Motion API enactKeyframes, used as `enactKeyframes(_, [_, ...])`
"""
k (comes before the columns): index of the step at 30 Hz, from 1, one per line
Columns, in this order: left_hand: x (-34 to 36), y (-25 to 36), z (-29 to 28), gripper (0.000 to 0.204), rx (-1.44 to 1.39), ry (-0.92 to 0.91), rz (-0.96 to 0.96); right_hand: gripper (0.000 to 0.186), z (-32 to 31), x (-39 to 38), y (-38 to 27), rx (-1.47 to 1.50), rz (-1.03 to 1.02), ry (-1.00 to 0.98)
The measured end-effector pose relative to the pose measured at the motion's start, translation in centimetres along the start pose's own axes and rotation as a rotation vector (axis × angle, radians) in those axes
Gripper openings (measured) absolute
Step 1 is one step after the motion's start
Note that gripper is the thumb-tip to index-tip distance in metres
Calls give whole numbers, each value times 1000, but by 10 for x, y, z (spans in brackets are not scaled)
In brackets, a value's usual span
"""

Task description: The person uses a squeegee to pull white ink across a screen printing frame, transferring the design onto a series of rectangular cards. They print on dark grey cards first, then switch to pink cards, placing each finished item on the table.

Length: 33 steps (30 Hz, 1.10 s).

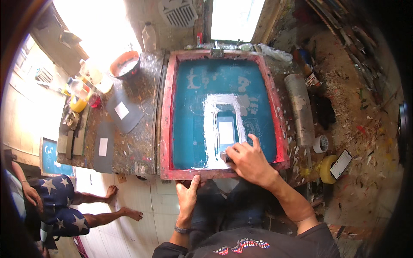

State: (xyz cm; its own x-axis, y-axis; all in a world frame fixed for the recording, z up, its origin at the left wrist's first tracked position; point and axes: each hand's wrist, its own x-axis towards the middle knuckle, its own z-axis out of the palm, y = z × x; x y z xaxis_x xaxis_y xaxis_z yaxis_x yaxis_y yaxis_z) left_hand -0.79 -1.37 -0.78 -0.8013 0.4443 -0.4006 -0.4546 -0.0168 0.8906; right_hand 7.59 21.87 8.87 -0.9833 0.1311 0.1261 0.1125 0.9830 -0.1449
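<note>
White paste (209, 124) could be smeared over the pale box (226, 130) if the small dark tool (224, 156), pinched by the fingers of the right hand (251, 161), is pushed too far. The red frame (166, 116) is laid on the bench (137, 146), its long sides pointed away from the body. Its near edge is touched by the left hand (187, 198), whose grip cannot be told.

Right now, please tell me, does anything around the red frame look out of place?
Yes, the phone: right of the red frame, it sits tilted, apparently propped against a yellow roll, odd beside such paint-marked work surfaces.
</note>
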Motion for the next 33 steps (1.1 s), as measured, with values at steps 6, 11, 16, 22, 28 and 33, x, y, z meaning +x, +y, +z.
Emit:
enactKeyframes(6, [-35, 74, 19, 59, -94, -26, 209, 36, -33, -1, -37, -127, 142, 471])
enactKeyframes(11, [-4, 143, 69, 67, 39, -75, 674, 36, -147, 70, -7, -181, -53, 744])
enactKeyframes(16, [68, 29, 85, 67, 1248, 299, 774, 45, -244, 135, 3, -93, 130, 604])
enactKeyframes(22, [67, 29, 25, 18, 520, 288, 684, 47, -297, 180, 133, -353, -151, 860])
enactKeyframes(28, [57, 64, -160, 20, 630, 992, 732, 42, -258, 192, 102, -188, 49, 668])
enactKeyframes(33, [67, 102, -181, 37, 1162, 1063, 835, 38, -257, 175, 77, -155, 91, 672])
